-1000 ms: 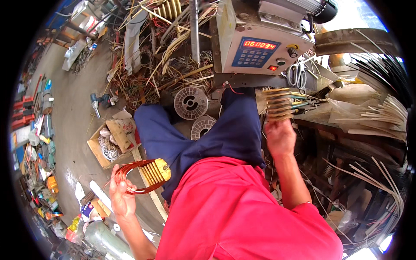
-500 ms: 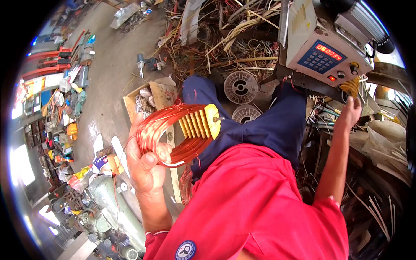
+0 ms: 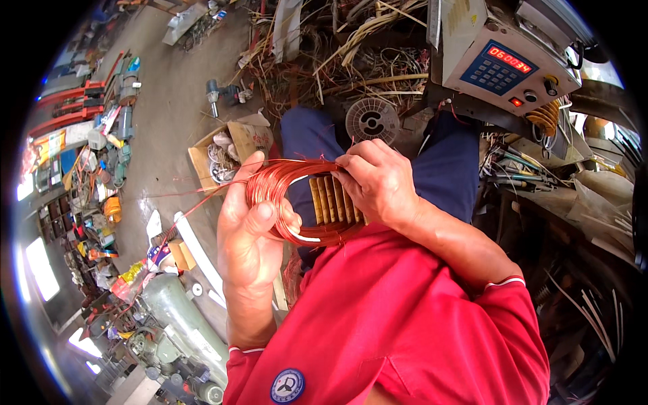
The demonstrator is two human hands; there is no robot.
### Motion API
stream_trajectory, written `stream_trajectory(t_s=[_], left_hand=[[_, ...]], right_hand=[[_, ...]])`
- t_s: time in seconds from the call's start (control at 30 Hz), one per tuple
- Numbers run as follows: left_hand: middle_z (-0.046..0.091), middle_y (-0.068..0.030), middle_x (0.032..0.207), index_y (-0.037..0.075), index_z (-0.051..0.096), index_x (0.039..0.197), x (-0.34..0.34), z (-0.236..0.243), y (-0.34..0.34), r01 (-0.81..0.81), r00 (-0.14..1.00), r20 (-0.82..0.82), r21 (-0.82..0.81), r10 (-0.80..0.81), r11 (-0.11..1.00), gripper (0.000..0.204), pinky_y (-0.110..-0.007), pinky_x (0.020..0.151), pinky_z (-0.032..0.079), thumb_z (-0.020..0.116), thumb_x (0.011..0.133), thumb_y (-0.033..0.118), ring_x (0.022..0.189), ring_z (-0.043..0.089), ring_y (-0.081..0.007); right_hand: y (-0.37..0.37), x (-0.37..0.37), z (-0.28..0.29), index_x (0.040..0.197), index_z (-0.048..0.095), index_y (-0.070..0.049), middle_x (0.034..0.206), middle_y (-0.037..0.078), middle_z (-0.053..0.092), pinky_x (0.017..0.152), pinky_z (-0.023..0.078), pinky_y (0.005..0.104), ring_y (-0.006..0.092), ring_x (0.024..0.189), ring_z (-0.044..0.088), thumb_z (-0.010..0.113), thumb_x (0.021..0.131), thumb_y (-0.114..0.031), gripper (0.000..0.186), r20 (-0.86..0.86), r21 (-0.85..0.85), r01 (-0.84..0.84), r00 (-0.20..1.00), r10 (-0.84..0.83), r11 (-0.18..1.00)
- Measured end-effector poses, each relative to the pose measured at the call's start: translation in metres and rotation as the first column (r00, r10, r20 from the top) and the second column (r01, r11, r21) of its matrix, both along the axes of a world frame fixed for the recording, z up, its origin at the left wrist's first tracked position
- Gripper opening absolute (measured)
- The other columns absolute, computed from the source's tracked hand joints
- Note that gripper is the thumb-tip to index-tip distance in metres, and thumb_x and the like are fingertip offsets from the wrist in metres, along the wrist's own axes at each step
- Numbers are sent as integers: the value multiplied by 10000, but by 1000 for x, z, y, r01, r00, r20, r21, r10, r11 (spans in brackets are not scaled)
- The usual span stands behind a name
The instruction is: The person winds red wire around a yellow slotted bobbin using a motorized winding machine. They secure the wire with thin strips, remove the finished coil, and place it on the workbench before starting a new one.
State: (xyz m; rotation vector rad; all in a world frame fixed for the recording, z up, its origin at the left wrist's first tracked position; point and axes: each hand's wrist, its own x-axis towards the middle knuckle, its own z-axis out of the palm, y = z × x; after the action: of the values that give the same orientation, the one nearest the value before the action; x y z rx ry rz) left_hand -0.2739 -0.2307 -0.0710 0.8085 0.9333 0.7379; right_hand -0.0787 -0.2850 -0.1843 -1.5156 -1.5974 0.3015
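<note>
Over my lap is a coil of red-brown copper wire (image 3: 270, 192), wound in several loops around a ribbed yellow winding former (image 3: 327, 201). My left hand (image 3: 250, 229) is closed on the coil's left side, thumb in front and fingers curled through the loop. From the right, my right hand (image 3: 381, 179) reaches across with its fingertips pinched on the coil's upper right, covering the former's end. Loose wire ends trail left past my left hand.
At upper right stands a winding machine (image 3: 466, 77) with a lit red display, a yellow former (image 3: 545, 118) below it. Between my knees is a grey spool (image 3: 372, 125). A cardboard box (image 3: 253, 138), a drill (image 3: 214, 98) and a green tank (image 3: 179, 320) are to the left; scrap wire (image 3: 385, 64) lies ahead.
My right hand has left the yellow former by the winding machine and come left onto the coil. My left hand has shifted slightly right with the coil.
</note>
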Motion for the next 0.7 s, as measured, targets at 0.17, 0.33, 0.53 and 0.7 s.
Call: stream_trajectory(t_s=[0.17,0.33,0.53,0.7], left_hand=[[667,-77,945,0,335,1501,1,-4,-1,-52,998,13,-68,53,996,700,-351,718,549,697,928,172,732,637,-153],[664,-75,951,8,360,1484,-1,-11,-1,-28,998,50,-102,34,994,672,-346,717,546,696,921,156,740,633,-158],[585,-111,1146,32,380,1476,3,-15,-12,-82,991,99,-118,94,990,712,-353,702,547,677,829,26,742,611,-188],[629,-129,1099,20,361,1471,1,-33,-11,-107,982,143,-114,122,988,709,-352,758,583,690,845,-32,829,667,-210]], right_hand=[[-5,-1,-2,859,663,-64,816,61,621,611,537,366,254,734,642,798,742,-110,184,101,-5,7,995,-6,1000],[-6,8,-2,821,644,-60,787,62,609,601,528,375,271,712,636,798,747,-122,181,105,-75,-80,991,87,994],[-11,2,-6,1059,644,-34,1006,130,632,821,532,427,344,938,638,733,856,-253,311,-179,-210,-16,984,-23,978],[-20,4,-11,1007,604,18,866,254,704,763,551,483,427,845,693,658,896,-492,525,46,-668,-16,997,63,744]])
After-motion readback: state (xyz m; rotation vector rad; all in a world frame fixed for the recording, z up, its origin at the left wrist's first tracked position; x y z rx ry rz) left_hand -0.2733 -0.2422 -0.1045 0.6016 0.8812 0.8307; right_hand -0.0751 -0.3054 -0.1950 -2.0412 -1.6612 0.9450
